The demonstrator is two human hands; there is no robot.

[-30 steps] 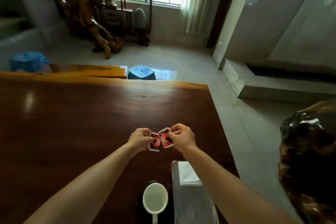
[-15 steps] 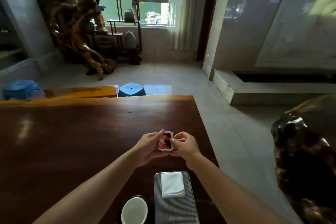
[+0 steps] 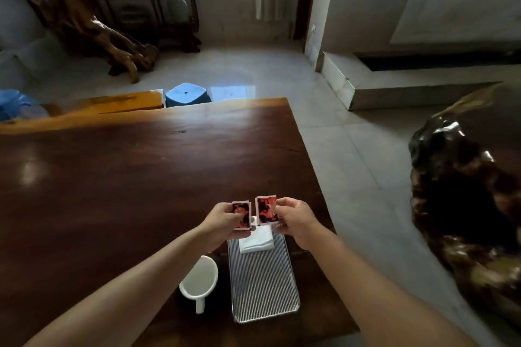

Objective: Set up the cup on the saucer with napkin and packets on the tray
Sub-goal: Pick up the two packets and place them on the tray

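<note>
My left hand (image 3: 222,221) pinches one red-and-black packet (image 3: 242,215). A second red-and-black packet (image 3: 265,210) is held in my right hand (image 3: 296,220). Both packets hover side by side, a little apart, just above the far end of the ribbed silver tray (image 3: 263,287). A folded white napkin (image 3: 256,241) lies on the tray's far end. Left of the tray a white cup (image 3: 200,279) with its handle toward me stands on a dark saucer (image 3: 222,287), partly hidden by my left forearm.
The dark wooden table (image 3: 118,186) ends close to the right of the tray (image 3: 324,205). A glossy dark carved object (image 3: 465,205) stands on the floor to the right. A blue stool (image 3: 186,94) sits beyond the far edge.
The packets, held together as one stack half a second ago, are now separated, one in each hand. My view has tilted down, bringing tray and cup further into view.
</note>
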